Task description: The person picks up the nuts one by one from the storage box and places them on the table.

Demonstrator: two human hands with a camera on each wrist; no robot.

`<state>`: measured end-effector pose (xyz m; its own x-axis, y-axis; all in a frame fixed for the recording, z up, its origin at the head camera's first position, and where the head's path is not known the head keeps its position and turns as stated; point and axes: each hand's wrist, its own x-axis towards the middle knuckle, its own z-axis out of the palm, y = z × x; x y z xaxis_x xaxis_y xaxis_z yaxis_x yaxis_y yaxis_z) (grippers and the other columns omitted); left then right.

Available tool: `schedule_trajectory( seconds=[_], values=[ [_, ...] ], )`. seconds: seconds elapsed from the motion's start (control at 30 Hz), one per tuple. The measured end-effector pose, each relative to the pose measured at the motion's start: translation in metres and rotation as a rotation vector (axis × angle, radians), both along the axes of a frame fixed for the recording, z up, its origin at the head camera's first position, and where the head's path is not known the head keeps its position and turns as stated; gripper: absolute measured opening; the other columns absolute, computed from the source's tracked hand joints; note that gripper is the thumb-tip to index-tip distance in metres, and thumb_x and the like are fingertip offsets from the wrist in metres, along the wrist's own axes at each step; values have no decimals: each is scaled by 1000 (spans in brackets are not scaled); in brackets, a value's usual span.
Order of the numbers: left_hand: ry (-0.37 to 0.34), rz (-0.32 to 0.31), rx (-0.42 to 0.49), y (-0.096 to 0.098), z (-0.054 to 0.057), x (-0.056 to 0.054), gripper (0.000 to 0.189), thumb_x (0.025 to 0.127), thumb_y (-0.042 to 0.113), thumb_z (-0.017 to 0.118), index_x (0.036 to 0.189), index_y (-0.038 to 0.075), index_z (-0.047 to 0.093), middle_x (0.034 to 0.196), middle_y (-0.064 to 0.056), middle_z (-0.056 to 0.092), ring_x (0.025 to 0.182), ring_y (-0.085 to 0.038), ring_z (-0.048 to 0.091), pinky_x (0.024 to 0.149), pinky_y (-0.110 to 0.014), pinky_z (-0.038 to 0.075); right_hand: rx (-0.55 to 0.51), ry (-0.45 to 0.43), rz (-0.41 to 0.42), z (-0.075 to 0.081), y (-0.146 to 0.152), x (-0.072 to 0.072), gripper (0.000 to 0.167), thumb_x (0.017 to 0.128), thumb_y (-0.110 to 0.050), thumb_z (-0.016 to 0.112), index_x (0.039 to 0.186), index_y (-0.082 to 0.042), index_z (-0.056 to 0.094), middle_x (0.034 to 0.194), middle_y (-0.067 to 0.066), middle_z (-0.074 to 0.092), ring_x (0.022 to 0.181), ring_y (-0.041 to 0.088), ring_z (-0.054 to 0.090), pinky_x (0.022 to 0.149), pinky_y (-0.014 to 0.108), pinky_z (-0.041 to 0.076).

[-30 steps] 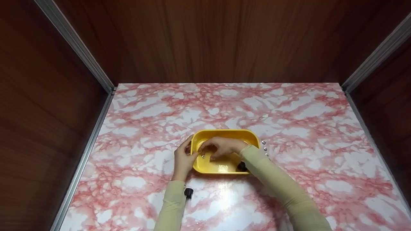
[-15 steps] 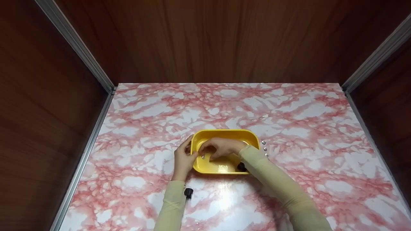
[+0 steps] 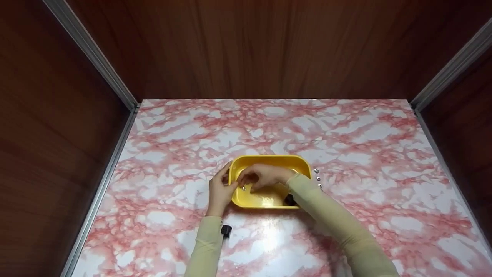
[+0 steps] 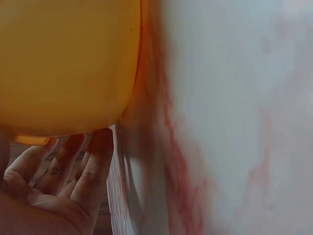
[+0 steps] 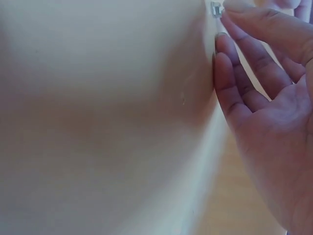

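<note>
A yellow oblong plastic bin (image 3: 269, 157) stands on the table. My left hand (image 3: 221, 191) grips its left end, thumb at the rim and fingers spread against the outside wall, as the left wrist view shows. Inside the bin my right hand (image 3: 265, 176) has its fingers bent towards that same end, close to the left thumb. A small shiny metal piece (image 3: 244, 188) is near the right fingertips. In the right wrist view a silvery piece (image 5: 216, 10) sits right at the thumb and index tips; I cannot tell whether they pinch it.
Three more small shiny metal pieces stand in a short row right of the bin, the upper piece (image 3: 316, 170) farthest away. The table (image 3: 173, 127) has a red-and-white marbled top. Dark wood panels (image 3: 269, 50) enclose it at the back and sides.
</note>
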<state>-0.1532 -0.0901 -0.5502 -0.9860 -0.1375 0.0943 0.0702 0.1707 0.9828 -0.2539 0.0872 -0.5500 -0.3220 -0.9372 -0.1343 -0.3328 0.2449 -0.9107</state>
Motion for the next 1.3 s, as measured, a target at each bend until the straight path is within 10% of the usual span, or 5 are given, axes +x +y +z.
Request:
schedule_trajectory(
  seconds=[0.2, 0.73, 1.0, 1.3],
  values=[
    [-4, -16, -6, 2, 21, 7, 62, 75, -18, 60, 134, -5, 51, 105, -32, 62, 94, -43, 63, 71, -32, 57, 8, 2, 3, -2, -2, 0, 44, 77, 15, 67, 119, 1, 61, 112, 17, 65, 105, 29, 60, 93, 33, 48],
    [-2, -21, -2, 2, 21, 7, 62, 75, -18, 61, 135, -5, 51, 105, -33, 62, 95, -44, 62, 71, -31, 56, 24, 47, 10, -2, -3, 1, 44, 76, 13, 69, 118, 0, 61, 107, 15, 66, 101, 25, 61, 91, 30, 48],
    [16, 4, -19, -2, -19, -7, 62, 79, -7, 70, 137, 3, 52, 105, -23, 66, 93, -34, 65, 71, -30, 56, 39, 77, 12, -4, -3, 1, 43, 76, 12, 70, 116, -2, 63, 105, 14, 66, 98, 24, 60, 89, 29, 49],
    [10, 20, -55, -1, -19, -7, 60, 79, -1, 73, 136, 8, 55, 105, -19, 67, 92, -28, 66, 73, -30, 56, 34, 102, 23, -6, -4, 1, 38, 77, 8, 71, 113, -2, 62, 98, 13, 66, 91, 22, 60, 84, 29, 50]
  ],
)
